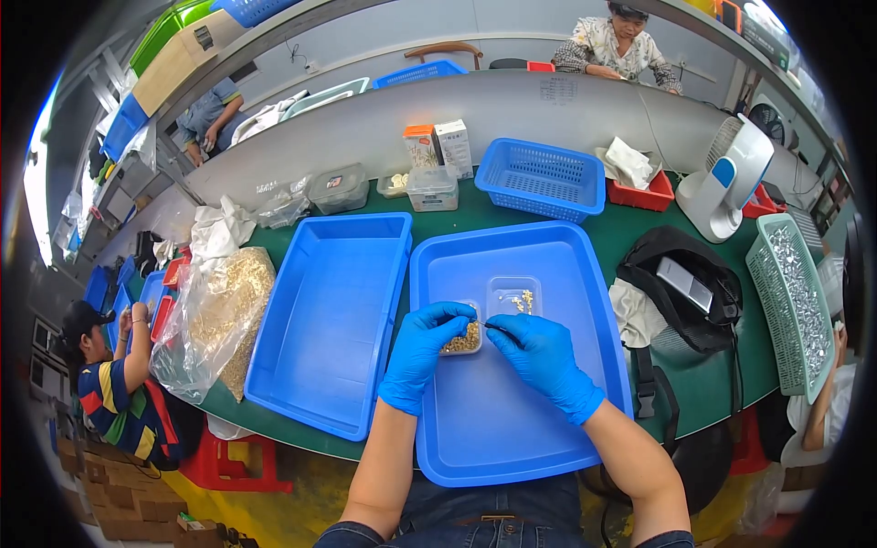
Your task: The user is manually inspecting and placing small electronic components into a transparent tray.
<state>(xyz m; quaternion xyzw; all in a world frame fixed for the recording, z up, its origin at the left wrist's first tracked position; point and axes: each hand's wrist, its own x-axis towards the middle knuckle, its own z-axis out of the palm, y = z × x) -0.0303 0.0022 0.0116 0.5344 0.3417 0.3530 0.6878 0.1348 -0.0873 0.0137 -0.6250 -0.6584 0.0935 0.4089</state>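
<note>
Both forearms come up from the lower edge, bare to the wrist, both hands in blue gloves. Left hand (pixel 422 349) arches over the near-left side of a small clear dish (pixel 464 340) heaped with tan-gold bits; fingers curl down onto its rim and thumb side, steadying it. Right hand (pixel 539 352) lies knuckles-up just right of that dish, fingertips pressed together on a thin dark tool (pixel 498 326) whose tip points at the heap. The two hands nearly meet over the dish.

The dish sits inside a blue tray (pixel 512 438), a little above the tray's middle. A second clear dish (pixel 513 295), holding only a few bits, stands just beyond it, apart from both hands.

Edges and room: the tray's floor is bare from the hands down to its near wall, and along its right side. Its left wall touches or nearly touches an empty blue tray (pixel 315 365). Left of that, a clear bag of the same tan bits (pixel 219 320) slumps at the green surface's (pixel 703 384) near edge. Right of the working tray lies a black bag (pixel 681 274), close to the tray's wall; farther right a green basket of silver parts (pixel 790 306). Behind, a blue mesh basket (pixel 542 179) and small boxes (pixel 438 146) stand well apart from the hands.
</note>
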